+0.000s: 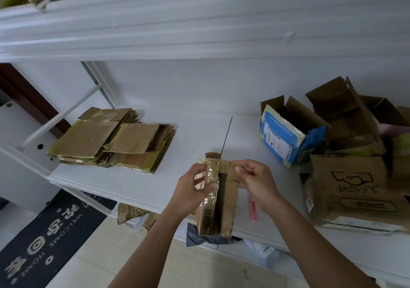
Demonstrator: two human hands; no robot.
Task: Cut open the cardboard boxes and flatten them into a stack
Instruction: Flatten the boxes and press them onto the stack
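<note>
We hold a small taped box (218, 195) over the table's (193, 132) near edge: left hand (192, 190) wrapped round its left flap, right hand (257, 183) pinching the right flap's top corner, dark seam gaping between. Probably best to pull the flaps evenly apart, tearing leftover tape without ripping the board, then press flat. A red cutter (253, 207), blurred, lies just right of the box. The flattened stack (111, 141) sits toward the far left corner; uncut boxes (346, 154) crowd the right edge.
</note>
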